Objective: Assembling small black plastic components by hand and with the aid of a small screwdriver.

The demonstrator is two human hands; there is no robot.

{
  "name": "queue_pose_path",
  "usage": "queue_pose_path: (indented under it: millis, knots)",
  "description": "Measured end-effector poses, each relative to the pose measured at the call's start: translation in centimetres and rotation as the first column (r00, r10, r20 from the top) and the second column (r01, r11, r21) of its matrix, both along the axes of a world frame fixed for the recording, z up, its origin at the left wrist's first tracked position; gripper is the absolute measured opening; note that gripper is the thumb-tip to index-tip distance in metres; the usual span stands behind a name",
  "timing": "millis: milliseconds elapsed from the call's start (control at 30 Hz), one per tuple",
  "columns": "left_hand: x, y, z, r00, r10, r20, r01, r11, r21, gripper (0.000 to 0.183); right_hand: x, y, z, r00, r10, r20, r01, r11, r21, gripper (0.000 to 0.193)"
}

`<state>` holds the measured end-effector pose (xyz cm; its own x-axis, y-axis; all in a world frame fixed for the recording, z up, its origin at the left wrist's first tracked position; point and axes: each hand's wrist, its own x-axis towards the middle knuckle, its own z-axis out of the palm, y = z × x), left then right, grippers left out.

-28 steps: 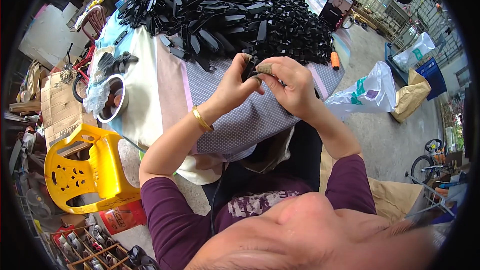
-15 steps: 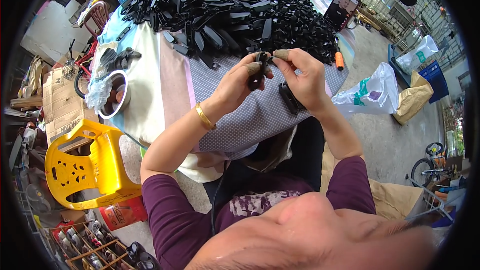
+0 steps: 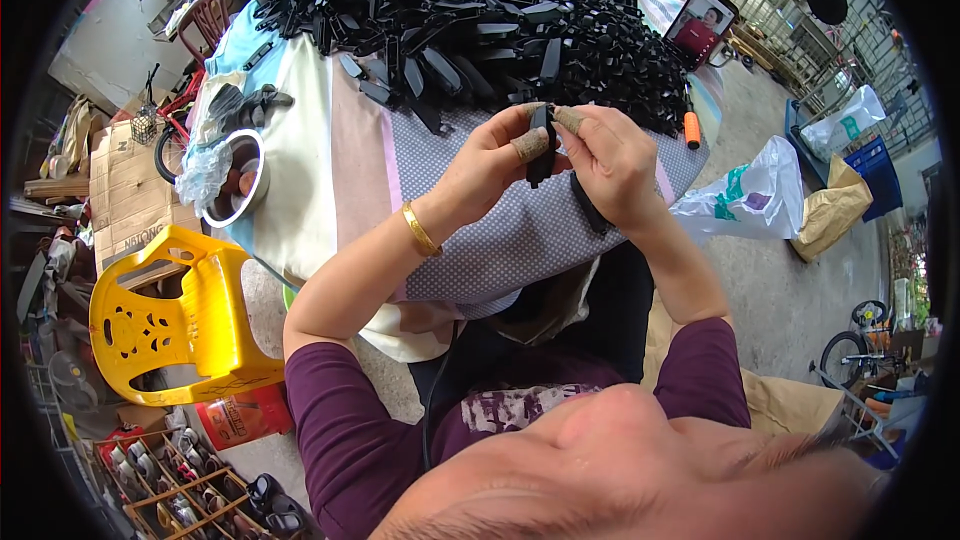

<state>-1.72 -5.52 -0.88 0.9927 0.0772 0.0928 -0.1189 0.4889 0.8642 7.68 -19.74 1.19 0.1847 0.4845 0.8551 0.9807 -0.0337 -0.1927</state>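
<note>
My left hand [image 3: 488,162] is closed on a narrow black plastic part [image 3: 537,162], holding it upright near the front of the table. Against the upper part of that piece, my right hand [image 3: 615,160] pinches with thumb and forefinger; whatever small thing lies between those fingertips is hidden. Tan covers wrap several of my fingertips. Beneath my right wrist, another black part [image 3: 590,208] rests on the dotted cloth, partly hidden. Just beyond both hands spreads a large heap of black blade-shaped plastic parts [image 3: 440,20].
An orange-handled tool [image 3: 691,130] and a propped phone [image 3: 703,25] stand right of the heap. At the table's left are a white bowl [image 3: 262,185] and dark gloves [image 3: 250,105]. A yellow chair [image 3: 215,310] is at left; white bags [image 3: 755,195] are on the right floor.
The black part in my left hand has turned to stand more upright, its long flat side showing. My right fingers have closed in against it. The view has shifted slightly.
</note>
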Motion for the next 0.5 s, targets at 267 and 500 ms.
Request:
queue_pose_path:
  millis: [267,500]
  knots:
    - [-0.3,0.4,0.0,0.998,0.065,-0.017,-0.063,0.991,0.115,0.034,-0.6,-0.3,0.6,0.985,0.133,-0.111,-0.151,0.973,-0.176,0.021]
    - [-0.1,-0.1,-0.1,0.996,0.045,-0.074,-0.045,0.999,-0.002,0.032,-1.0,-1.3,0.3,0.996,0.088,-0.014,-0.089,0.957,-0.275,0.034]
